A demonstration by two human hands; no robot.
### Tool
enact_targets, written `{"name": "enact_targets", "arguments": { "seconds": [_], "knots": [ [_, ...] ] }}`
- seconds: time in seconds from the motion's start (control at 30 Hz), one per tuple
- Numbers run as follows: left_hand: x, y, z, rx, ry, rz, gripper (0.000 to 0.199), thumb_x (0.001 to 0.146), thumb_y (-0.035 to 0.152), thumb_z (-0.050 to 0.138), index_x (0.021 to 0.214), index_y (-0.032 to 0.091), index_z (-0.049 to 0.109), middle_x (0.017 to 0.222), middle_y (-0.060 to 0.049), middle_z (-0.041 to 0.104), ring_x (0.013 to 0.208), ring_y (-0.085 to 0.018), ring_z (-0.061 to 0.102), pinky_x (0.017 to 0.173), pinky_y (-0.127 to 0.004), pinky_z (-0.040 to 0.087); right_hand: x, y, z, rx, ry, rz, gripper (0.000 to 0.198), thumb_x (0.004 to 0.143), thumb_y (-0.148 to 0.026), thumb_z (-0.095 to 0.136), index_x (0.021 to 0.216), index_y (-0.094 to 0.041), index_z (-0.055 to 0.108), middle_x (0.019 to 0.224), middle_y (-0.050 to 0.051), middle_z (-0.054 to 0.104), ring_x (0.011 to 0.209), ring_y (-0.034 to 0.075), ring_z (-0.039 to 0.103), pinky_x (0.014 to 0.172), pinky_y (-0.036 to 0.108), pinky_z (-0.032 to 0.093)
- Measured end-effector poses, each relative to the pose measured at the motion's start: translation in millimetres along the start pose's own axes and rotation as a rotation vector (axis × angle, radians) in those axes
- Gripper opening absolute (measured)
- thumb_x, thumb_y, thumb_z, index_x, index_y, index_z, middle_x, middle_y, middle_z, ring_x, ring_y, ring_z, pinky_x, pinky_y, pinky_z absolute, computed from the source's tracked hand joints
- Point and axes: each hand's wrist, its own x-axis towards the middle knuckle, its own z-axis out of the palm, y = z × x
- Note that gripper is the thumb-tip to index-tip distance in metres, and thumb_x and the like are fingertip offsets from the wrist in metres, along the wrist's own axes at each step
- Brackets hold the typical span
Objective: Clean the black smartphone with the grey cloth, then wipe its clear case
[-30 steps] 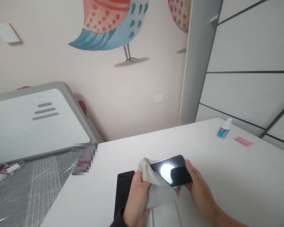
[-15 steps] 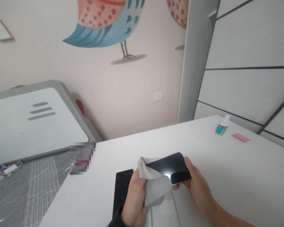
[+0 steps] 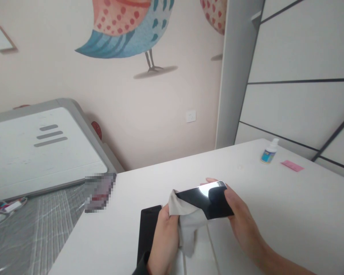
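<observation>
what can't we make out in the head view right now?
- Phone: left end hidden under the grey cloth.
- Left hand: wrist cut by bottom edge.
- Black slab: partly behind that hand.
- Bottle: label too small.
- Patch at the table edge: pixelated.

A pale grey cloth (image 3: 186,225) meets the glossy black phone (image 3: 208,199), with a matte black slab (image 3: 148,233) on the white table (image 3: 289,214). On the cream wall (image 3: 60,68), a painted bird (image 3: 132,26) shows coral plumage with red spots and blue tail feathers. A white bottle (image 3: 268,152) carries a blue label beside a pink slip (image 3: 291,165).
</observation>
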Motion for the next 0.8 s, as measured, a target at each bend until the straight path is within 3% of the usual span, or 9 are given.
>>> {"name": "enact_targets", "arguments": {
  "seconds": [0.1,0.23,0.37,0.47,0.57,0.7,0.8],
  "knots": [
    [-2,3,4,-0.141,0.031,-0.042,0.037,0.07,0.047,0.083,0.089,0.016,0.077,0.102,-0.01,0.079,0.106,-0.03,0.068,0.096,-0.034,0.05,2,-16,8,0.087,-0.113,0.018,0.056,0.085,-0.062,0.071,0.131,-0.03,0.065,0.141,0.008,0.066,0.134,0.032,0.054,0.12,0.054,0.032],
    [-3,12,8,-0.243,-0.022,-0.166,0.042,0.057,0.035,0.09,0.092,0.017,0.076,0.089,-0.008,0.079,0.091,-0.029,0.072,0.083,-0.034,0.055,-3,-23,9,0.175,-0.198,-0.002,0.045,0.084,-0.054,0.076,0.12,-0.03,0.066,0.138,0.009,0.067,0.124,0.032,0.063,0.11,0.051,0.044],
    [-2,9,4,-0.123,-0.056,-0.134,0.035,0.065,0.039,0.087,0.089,0.016,0.076,0.081,-0.005,0.077,0.085,-0.027,0.072,0.079,-0.033,0.056,-12,-16,5,0.086,-0.252,-0.029,0.036,0.088,-0.049,0.074,0.117,-0.031,0.064,0.128,0.009,0.071,0.122,0.03,0.063,0.107,0.047,0.047],
    [-2,2,1,-0.088,-0.017,-0.097,0.035,0.072,0.048,0.082,0.082,0.015,0.076,0.083,-0.007,0.078,0.091,-0.028,0.071,0.084,-0.033,0.055,-14,-15,6,0.055,-0.227,-0.041,0.035,0.088,-0.05,0.073,0.115,-0.029,0.064,0.121,0.009,0.072,0.12,0.03,0.064,0.103,0.045,0.049],
    [-4,0,4,-0.174,0.007,-0.142,0.041,0.069,0.051,0.085,0.084,0.014,0.076,0.088,-0.009,0.078,0.094,-0.03,0.071,0.084,-0.034,0.055,-10,-18,10,0.088,-0.115,0.008,0.039,0.083,-0.056,0.076,0.106,-0.026,0.067,0.115,0.01,0.075,0.113,0.032,0.067,0.097,0.045,0.053],
    [-8,6,11,-0.311,-0.081,-0.264,0.051,0.054,0.035,0.094,0.098,0.017,0.076,0.088,-0.007,0.078,0.088,-0.028,0.072,0.08,-0.033,0.055,-3,-24,15,0.11,-0.013,0.048,0.047,0.073,-0.063,0.081,0.098,-0.024,0.069,0.109,0.011,0.077,0.108,0.034,0.068,0.093,0.048,0.054],
    [-9,11,11,-0.277,-0.149,-0.225,0.047,0.058,0.027,0.092,0.101,0.017,0.076,0.086,-0.006,0.078,0.086,-0.026,0.072,0.079,-0.031,0.054,-4,-26,16,0.136,-0.015,0.055,0.049,0.07,-0.064,0.082,0.097,-0.025,0.069,0.107,0.01,0.077,0.11,0.034,0.068,0.094,0.048,0.055]
  ]
}}
